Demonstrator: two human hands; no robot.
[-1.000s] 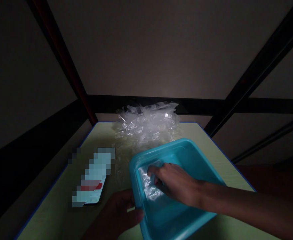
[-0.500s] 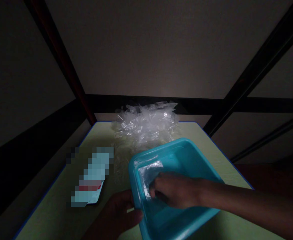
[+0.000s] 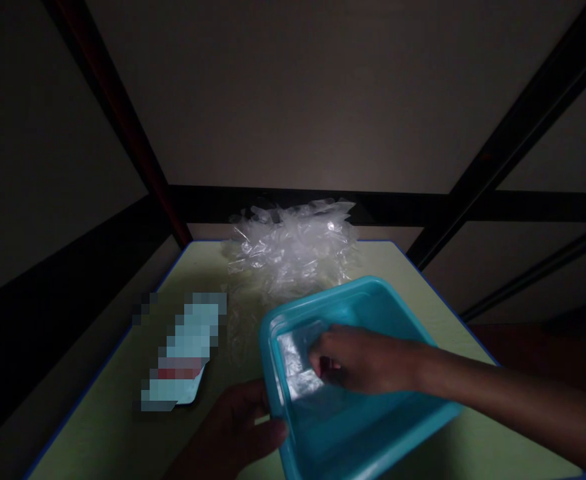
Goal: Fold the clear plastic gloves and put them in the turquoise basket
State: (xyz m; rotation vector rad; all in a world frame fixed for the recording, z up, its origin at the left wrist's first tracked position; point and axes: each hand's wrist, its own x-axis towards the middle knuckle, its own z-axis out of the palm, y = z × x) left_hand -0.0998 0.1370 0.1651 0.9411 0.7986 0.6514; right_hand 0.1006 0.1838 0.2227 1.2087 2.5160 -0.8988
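Note:
A blue-green plastic basin (image 3: 373, 427) stands tilted in view at the front of the table. My left hand (image 3: 237, 423) grips its left rim, the thumb on the near side and the fingers partly hidden behind the wall. Inside the basin, my right hand (image 3: 360, 360) is closed, with the fingers curled down. Flat clear plastic (image 3: 300, 383) with a bright sheen lies against the basin's left inner side, right beside those curled fingertips. Whether the fingers pinch the plastic's edge or something else is hidden.
A crumpled heap of clear plastic bags (image 3: 293, 247) lies at the table's far edge, some film spreading toward the basin. To the left lies a phone-like flat object (image 3: 187, 353), mostly pixelated. The pale table (image 3: 107, 407) has a blue edge; a wall rises behind it.
My right hand has moved slightly up and to the right inside the basin, uncovering more of the flat plastic. My left hand keeps its grip on the rim.

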